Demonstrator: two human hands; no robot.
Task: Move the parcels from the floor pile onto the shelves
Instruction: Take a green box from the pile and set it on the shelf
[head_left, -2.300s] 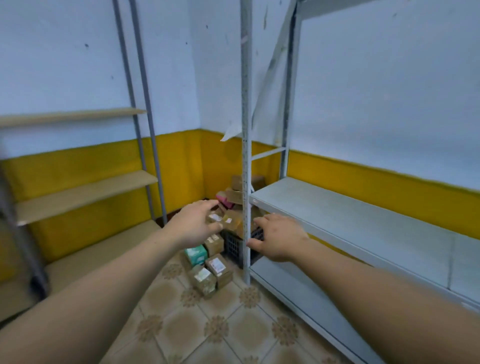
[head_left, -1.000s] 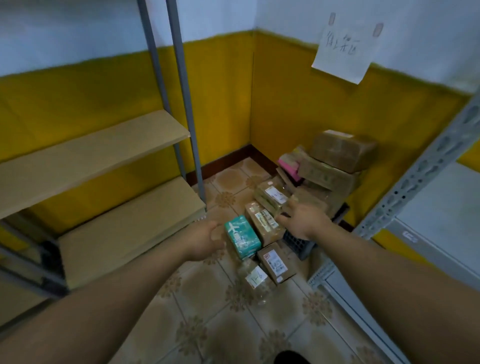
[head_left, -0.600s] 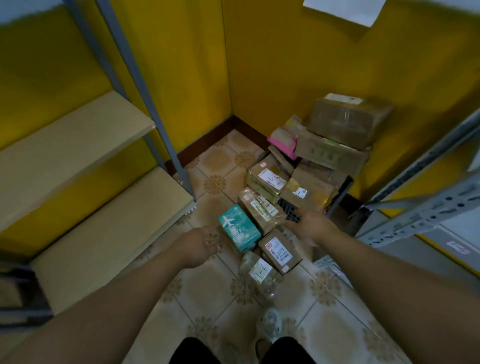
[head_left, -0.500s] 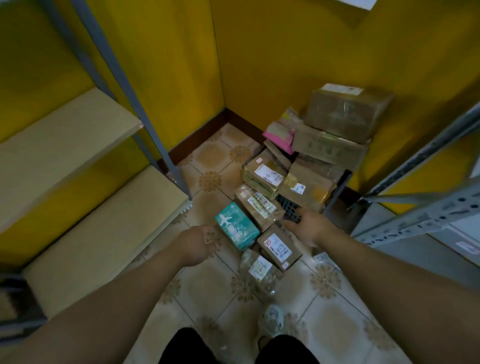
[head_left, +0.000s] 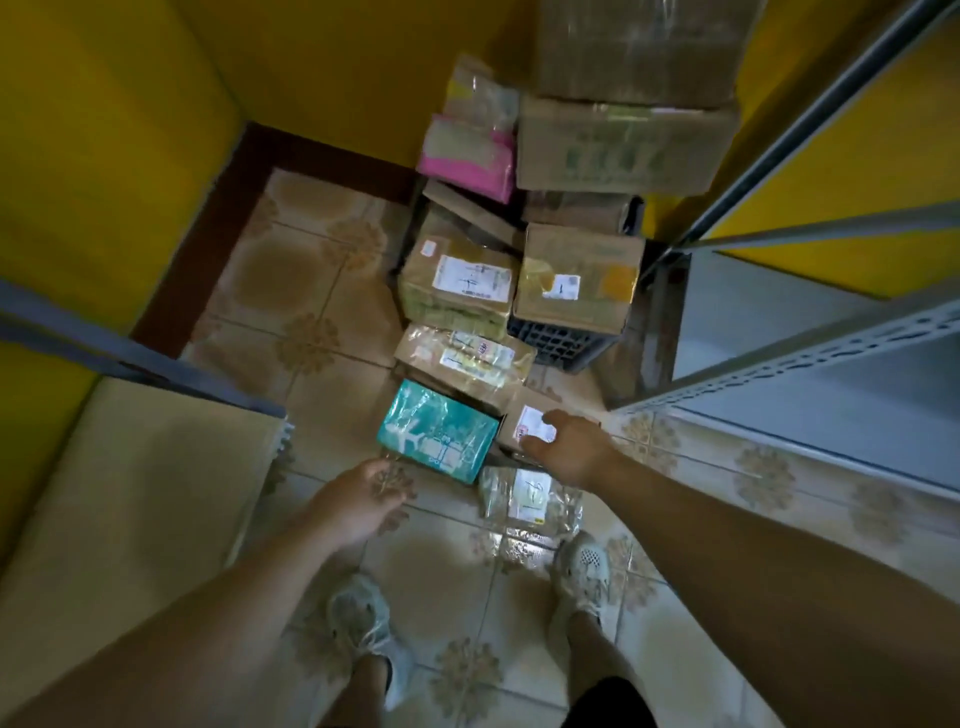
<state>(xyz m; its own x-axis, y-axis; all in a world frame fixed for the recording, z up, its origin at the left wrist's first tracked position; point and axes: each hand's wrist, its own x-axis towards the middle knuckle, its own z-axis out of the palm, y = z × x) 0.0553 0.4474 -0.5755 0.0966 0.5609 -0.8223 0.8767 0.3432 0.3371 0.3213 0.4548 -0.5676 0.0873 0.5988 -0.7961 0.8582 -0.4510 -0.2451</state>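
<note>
A pile of parcels fills the floor corner. Nearest me lie a teal box (head_left: 436, 434), a small brown box with a white label (head_left: 530, 423) and a clear plastic pouch (head_left: 527, 493). My right hand (head_left: 563, 449) reaches down onto the small brown box, fingers spread over its label and partly hiding it. My left hand (head_left: 358, 501) hovers with relaxed fingers just below the teal box's near corner, holding nothing. Behind them sit taped brown cartons (head_left: 460, 286), a pink parcel (head_left: 467, 156) and large cartons (head_left: 618, 145) stacked on a dark crate (head_left: 561, 343).
A beige wooden shelf (head_left: 119, 519) with a grey post stands at my left. A grey metal shelf (head_left: 810, 374) stands at my right with a perforated upright. My two feet in pale shoes (head_left: 582, 566) stand on the patterned tile floor below the pile.
I have bent over the pile, so the view now looks straight down. My right hand has dropped from the crate's edge onto the small brown box. My left hand stays near the teal box.
</note>
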